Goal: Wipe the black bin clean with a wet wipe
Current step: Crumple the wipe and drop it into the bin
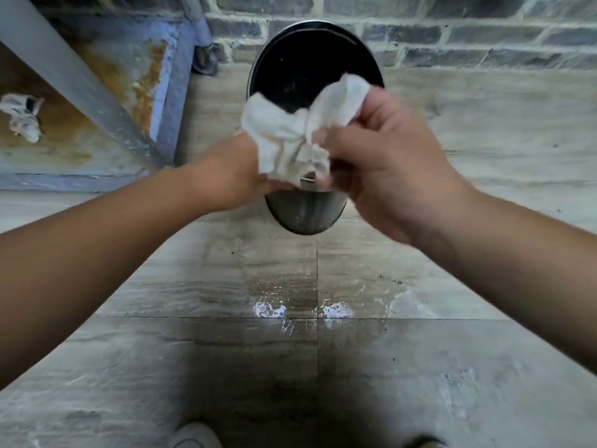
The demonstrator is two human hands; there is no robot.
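A round black bin (303, 56) stands on the tiled floor against a brick wall, its lid shut and its metal side (303, 211) showing below my hands. A crumpled white wet wipe (290, 137) is stretched between both hands just above the bin's front. My left hand (232, 169) pinches the wipe's left part from below. My right hand (384, 156) grips its right part, with a corner sticking up past the fingers. The bin's front rim is hidden behind the wipe and hands.
A rusty blue metal frame (161, 92) with a grey bar (80, 79) stands left of the bin. A wet patch (284, 312) lies on the floor tiles in front. My shoe tips (193, 438) show at the bottom edge.
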